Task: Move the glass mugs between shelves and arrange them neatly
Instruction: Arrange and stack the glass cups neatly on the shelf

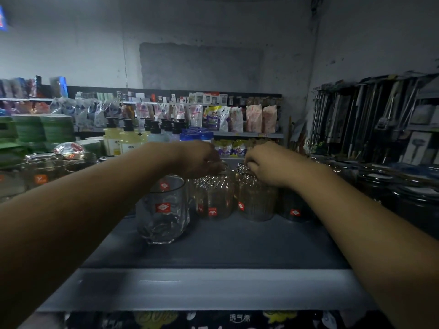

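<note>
Several glass mugs with red labels stand on a grey top shelf (213,243). A clear smooth mug (164,210) stands nearest, left of centre. Behind it are two amber textured mugs side by side. My left hand (202,160) grips the rim of the left textured mug (213,198). My right hand (263,165) grips the rim of the right textured mug (255,200). A darker mug (294,205) stands to the right of them, partly hidden by my right forearm.
Glass bowls and jugs (45,172) crowd the shelf's left side, stacked dark plates (392,186) the right. Pump bottles (128,136) and hanging packets fill the far shelves. The shelf's pale front edge (209,288) runs across below.
</note>
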Tool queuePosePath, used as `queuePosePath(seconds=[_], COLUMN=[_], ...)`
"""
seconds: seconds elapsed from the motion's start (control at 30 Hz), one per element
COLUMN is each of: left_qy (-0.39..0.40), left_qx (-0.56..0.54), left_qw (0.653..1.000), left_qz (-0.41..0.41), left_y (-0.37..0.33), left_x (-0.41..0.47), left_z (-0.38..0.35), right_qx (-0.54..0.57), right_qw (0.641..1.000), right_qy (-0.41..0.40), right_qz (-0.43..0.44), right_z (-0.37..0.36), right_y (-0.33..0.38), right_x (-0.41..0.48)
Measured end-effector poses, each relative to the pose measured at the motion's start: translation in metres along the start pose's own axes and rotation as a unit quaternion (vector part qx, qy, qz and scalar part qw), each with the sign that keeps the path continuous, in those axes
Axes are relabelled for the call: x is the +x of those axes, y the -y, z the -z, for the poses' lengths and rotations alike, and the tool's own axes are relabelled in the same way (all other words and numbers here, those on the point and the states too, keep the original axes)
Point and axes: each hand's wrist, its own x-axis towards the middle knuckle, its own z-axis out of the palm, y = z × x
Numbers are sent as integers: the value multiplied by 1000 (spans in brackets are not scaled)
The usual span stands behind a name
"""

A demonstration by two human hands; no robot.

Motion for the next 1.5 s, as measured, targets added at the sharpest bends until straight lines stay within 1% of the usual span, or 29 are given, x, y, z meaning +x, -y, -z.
queuePosePath(seconds=[0.1, 0.2, 0.3, 0.4, 0.47, 0.53, 0.6, 0.67, 0.77, 0.83, 0.87, 0.9, 1.0, 1.07, 1.1, 1.2, 1.27, 1.43, 1.5], left_qy=[-111, -220, -290, -347, -361, -344, -317, -304, -311, -334, -347, -357, -372, -372, -372, -372, -379, -363, -377], left_qx=[-47, -103, -129, -150, -162, -180, -203, -223, -199, -185, -186, -188, -194, -200, -198, -198, -197, -161, -128], left_qw=[993, 970, 948, 926, 918, 919, 922, 919, 916, 905, 898, 891, 879, 873, 872, 867, 861, 866, 858], left_qz=[-6, -21, -16, 12, 42, 70, 91, 112, 158, 186, 198, 207, 228, 243, 250, 266, 275, 302, 324], left_y=[5, 5, 7, 9, 12, 12, 8, 3, -2, 0, 1, 3, 14, 22, 25, 31, 31, 27, 21], left_x=[-22, -64, -113, -150, -165, -174, -178, -182, -188, -196, -201, -207, -223, -232, -236, -242, -243, -238, -237], left_z=[17, 23, 7, -19, -36, -50, -59, -65, -71, -75, -76, -78, -80, -80, -79, -78, -78, -78, -76], right_qx=[29, 114, 194, 288, 352, 419, 478, 507, 500, 478, 467, 455, 383, 326, 297, 240, 241, 266, 282], right_qw=[995, 973, 955, 929, 909, 885, 861, 851, 862, 875, 880, 886, 908, 922, 932, 960, 962, 948, 940], right_qy=[-93, -184, -203, -217, -218, -203, -169, -133, -82, -39, -30, -43, -156, -199, -198, -142, -127, -168, -180], right_qz=[22, 74, 97, 80, 48, 2, -35, -38, 27, 66, 76, 81, 71, 66, 60, 30, 29, 47, 60], right_z=[5, 4, -5, -20, -29, -39, -47, -52, -49, -44, -42, -41, -36, -31, -31, -33, -34, -36, -34], right_y=[12, 39, 72, 101, 117, 127, 132, 132, 133, 138, 140, 143, 149, 152, 153, 155, 157, 158, 158], right_x=[-19, -43, -62, -72, -73, -70, -67, -66, -73, -77, -76, -74, -59, -50, -46, -35, -30, -29, -32])
